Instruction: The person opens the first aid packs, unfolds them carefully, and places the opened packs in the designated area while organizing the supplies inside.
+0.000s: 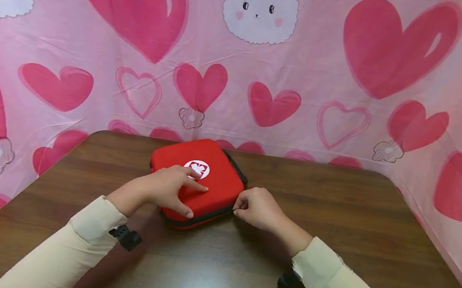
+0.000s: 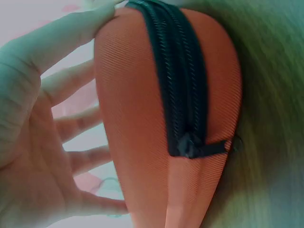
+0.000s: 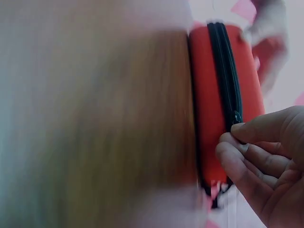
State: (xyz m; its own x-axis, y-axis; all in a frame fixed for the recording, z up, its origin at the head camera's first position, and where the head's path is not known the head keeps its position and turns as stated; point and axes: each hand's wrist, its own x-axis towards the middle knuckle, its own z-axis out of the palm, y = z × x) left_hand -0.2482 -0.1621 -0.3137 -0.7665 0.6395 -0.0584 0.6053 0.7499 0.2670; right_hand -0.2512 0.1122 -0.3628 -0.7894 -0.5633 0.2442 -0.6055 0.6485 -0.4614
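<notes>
Working over the table (image 1: 340, 196) on a red case (image 1: 220, 177), just left of the right hand (image 1: 259, 209). Resting the spread left hand (image 1: 171, 189) on its lid (image 1: 184, 154); pinching, with the nearer right, the zipper pull (image 3: 236, 117) on a leftward-running track (image 3: 224, 66).

There are two hands (image 1: 167, 188) (image 1: 260, 210), two cameras (image 1: 130, 240) (image 1: 288, 282), one case (image 1: 218, 180), one table (image 1: 199, 285).

The head view is bright and crisp, with glare on the desk (image 1: 202, 280) at lower centre and shadow beside the left sleeve (image 1: 69, 247). The left wrist view looks hazy; the right one blurs the desk at left and the left grip (image 3: 270, 31), upper right.
</notes>
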